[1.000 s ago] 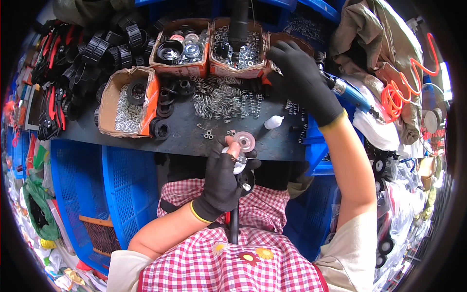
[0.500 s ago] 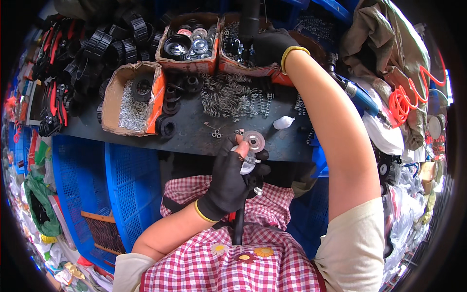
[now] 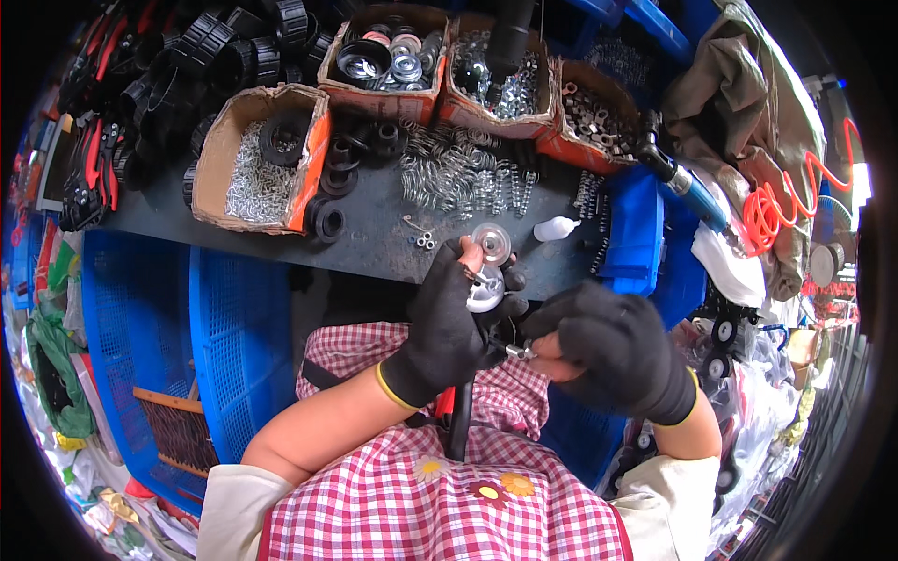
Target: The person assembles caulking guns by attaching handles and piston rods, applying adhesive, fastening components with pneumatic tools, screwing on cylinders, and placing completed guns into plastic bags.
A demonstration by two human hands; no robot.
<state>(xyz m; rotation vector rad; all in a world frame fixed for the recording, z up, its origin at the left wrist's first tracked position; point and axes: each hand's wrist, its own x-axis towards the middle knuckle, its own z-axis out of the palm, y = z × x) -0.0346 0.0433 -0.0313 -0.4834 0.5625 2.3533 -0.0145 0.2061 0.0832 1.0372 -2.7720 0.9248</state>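
Note:
My left hand [image 3: 438, 323], in a black glove with bare fingertips, is closed around a part carrying a translucent disc [image 3: 491, 243] and a shiny rounded piece [image 3: 485, 292] below it. Below the palm, a small silver metal piece [image 3: 517, 352] sticks out to the right. My right hand [image 3: 613, 351], gloved the same way, pinches at the end of this piece with bare thumb and finger. Whether a separate small part sits between those fingertips is too small to tell. Both hands are in front of the bench's near edge, above my checked apron [image 3: 440, 496].
Open boxes hold silver hooks [image 3: 253, 187], discs [image 3: 404, 70], bolts [image 3: 514, 93] and nuts [image 3: 585, 117]. Loose springs [image 3: 458, 178] and a white bottle [image 3: 556, 228] lie on the dark bench [image 3: 374, 243]. A power driver [image 3: 692, 192] is at right, blue crates [image 3: 234, 337] at left.
My right hand has come down from a box at the back of the bench to the part in my left hand, where it now pinches the silver piece. The view has shifted slightly.

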